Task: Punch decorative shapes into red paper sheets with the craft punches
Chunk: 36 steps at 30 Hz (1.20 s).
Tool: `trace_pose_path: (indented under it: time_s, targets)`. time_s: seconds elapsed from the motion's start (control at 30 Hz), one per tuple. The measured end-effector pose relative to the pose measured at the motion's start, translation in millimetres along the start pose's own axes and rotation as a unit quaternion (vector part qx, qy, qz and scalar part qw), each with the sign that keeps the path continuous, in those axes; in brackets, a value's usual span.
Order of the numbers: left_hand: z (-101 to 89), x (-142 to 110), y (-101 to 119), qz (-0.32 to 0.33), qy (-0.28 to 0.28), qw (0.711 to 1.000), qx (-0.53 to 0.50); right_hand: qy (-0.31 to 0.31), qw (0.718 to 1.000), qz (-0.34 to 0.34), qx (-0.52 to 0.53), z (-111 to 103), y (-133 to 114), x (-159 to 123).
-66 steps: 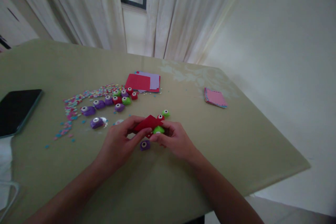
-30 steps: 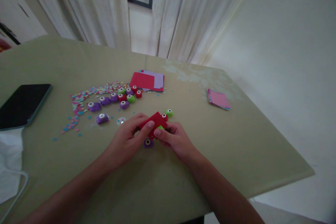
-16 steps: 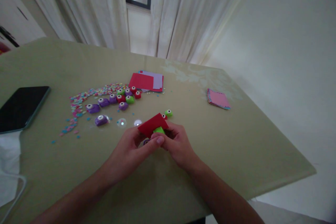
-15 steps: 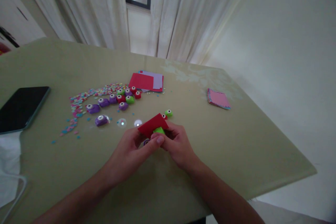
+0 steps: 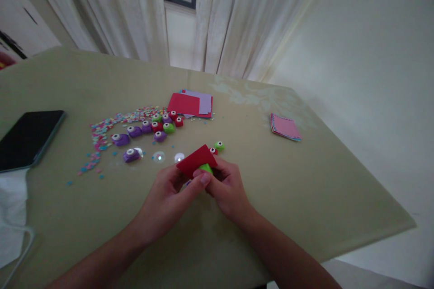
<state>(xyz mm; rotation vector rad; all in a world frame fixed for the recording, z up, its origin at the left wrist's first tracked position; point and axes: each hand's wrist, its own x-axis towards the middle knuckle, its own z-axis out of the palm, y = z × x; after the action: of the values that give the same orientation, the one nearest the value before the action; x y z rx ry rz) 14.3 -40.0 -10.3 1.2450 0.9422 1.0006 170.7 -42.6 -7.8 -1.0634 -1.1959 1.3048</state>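
Between my hands is a red card, tilted up off the table. My left hand is closed round its lower left side, the thumb reaching across to my right fingers. A small bright green punch sits at the card's lower right edge, pinched in my right hand; its lower part is hidden by the fingers. Just beyond the right hand stand a red punch and another green punch. A purple punch lies mostly hidden under my left thumb.
Several small punches stand left of centre beside scattered paper confetti. Card sheets lie behind them. A pink card stack is at the right, a tablet or phone at the left. Small clear discs lie near my left hand.
The red card has turned from lying flatter to tilted up, and my left thumb has moved down off it to my right fingers. Over the last half second the hands have barely shifted.
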Motion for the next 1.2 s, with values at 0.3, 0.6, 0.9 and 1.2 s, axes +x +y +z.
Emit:
trace_pose_path:
  time_s: [0.3,0.6,0.9,1.2]
  targets:
    - [1.2,8,1,0.011,-0.014,0.998,-0.063,0.025,0.994,0.038,0.102,0,0,5]
    - [-0.5,10,-6,0.031,0.003,0.998,-0.055,0.030,0.984,0.068,0.164,-3,6,4]
    - [-13.3,12,5,0.078,0.091,0.987,0.111,0.032,0.984,0.085,0.154,-11,3,6]
    - [-26.5,21,11,0.073,0.039,0.988,0.132,-0.008,0.988,0.093,0.126,-13,2,5]
